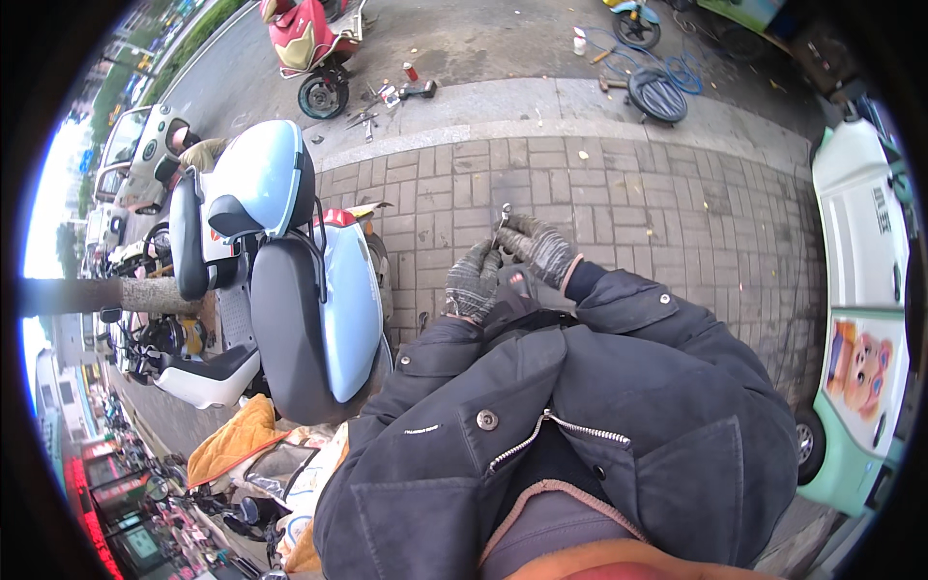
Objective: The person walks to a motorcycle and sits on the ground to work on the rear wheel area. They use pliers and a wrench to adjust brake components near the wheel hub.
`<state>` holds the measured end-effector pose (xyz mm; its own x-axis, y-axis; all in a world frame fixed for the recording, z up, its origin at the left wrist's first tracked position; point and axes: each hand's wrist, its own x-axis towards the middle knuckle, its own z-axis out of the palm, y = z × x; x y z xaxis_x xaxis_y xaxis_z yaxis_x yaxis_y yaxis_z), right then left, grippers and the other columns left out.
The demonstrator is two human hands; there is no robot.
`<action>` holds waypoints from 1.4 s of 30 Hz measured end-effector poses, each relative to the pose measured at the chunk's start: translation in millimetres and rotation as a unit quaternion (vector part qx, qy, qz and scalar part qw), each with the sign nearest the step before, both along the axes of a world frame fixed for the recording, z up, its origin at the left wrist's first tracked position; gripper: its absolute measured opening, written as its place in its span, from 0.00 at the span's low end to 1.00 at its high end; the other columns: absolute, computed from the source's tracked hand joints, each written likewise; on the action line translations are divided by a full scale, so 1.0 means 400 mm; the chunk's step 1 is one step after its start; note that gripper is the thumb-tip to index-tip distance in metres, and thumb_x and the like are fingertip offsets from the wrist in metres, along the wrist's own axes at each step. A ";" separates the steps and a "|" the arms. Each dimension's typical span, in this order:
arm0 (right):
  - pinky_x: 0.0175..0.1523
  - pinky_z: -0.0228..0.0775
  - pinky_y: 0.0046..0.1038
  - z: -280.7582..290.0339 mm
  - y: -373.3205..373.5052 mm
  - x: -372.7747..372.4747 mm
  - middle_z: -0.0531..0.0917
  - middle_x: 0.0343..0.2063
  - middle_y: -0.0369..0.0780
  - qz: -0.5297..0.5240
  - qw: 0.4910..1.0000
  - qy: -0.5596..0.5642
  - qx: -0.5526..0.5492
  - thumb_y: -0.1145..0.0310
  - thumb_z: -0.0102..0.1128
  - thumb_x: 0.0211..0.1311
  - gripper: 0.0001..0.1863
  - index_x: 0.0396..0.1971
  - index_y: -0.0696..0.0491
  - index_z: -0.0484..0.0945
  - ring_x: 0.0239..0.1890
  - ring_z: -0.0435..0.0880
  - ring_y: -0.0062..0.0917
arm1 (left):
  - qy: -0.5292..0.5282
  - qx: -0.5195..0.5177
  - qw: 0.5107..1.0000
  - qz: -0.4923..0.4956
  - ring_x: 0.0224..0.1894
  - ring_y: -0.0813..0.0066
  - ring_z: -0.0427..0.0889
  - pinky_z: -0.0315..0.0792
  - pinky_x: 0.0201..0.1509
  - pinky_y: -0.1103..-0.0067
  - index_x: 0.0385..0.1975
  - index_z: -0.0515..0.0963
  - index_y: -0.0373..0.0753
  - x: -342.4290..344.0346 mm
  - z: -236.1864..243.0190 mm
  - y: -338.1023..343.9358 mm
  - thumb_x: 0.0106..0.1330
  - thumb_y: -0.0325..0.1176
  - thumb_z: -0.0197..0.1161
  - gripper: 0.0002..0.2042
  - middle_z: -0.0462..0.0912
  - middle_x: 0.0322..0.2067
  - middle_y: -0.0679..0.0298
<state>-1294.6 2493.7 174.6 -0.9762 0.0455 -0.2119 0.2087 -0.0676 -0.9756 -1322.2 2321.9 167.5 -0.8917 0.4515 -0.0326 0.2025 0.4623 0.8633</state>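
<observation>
My left hand (472, 282) and my right hand (541, 249), both in grey knit gloves, meet in front of my body, fingers closed on a small metal tool (506, 213), perhaps a wrench; its lower part is hidden by my fingers. Below them a sandalled foot (515, 282) shows on the brick paving (657, 222). Just left stands a light-blue scooter (343, 309) with a black seat and a blue top box (266, 174).
A pole (72, 295), parked bikes and a quilted cover (232, 440) are at left, near a person's khaki leg (201, 155). Ahead lie scattered tools (367, 121), a tyre (659, 95) and blue hose. A red scooter (300, 39) stands beyond. A mint-and-white vehicle (860, 242) borders the right.
</observation>
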 end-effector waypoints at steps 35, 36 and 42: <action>0.34 0.70 0.27 -0.396 0.094 -2.767 0.81 0.35 0.43 0.044 0.956 0.009 0.291 0.73 0.57 0.59 0.32 0.65 0.53 0.60 0.27 0.77 0.24 | -0.229 -0.009 0.928 0.295 0.32 0.71 0.82 0.74 0.39 0.75 0.37 0.81 0.33 -2.641 -0.297 -0.104 0.63 0.37 0.62 0.12 0.84 0.27 0.58; 0.29 0.68 0.25 -0.411 0.077 -2.827 0.81 0.32 0.42 0.053 0.968 -0.047 0.241 0.72 0.57 0.59 0.29 0.62 0.54 0.63 0.22 0.75 0.22 | -0.231 -0.053 0.926 0.292 0.31 0.72 0.81 0.74 0.39 0.75 0.37 0.81 0.33 -2.686 -0.314 -0.128 0.64 0.36 0.62 0.12 0.84 0.27 0.59; 0.24 0.67 0.26 -0.509 -0.089 -3.121 0.81 0.26 0.37 -0.006 0.970 -0.205 0.128 0.68 0.59 0.60 0.15 0.45 0.57 0.76 0.19 0.74 0.19 | -0.178 -0.075 0.963 0.190 0.35 0.64 0.83 0.75 0.43 0.71 0.39 0.81 0.33 -3.006 -0.411 -0.343 0.62 0.38 0.63 0.13 0.84 0.31 0.53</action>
<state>-2543.0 2458.1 -29.2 -0.8114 0.1587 -0.5626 0.5835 0.1619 -0.7958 -2524.4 2184.7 3.2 -0.9119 0.0618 -0.4057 -0.3018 0.5689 0.7650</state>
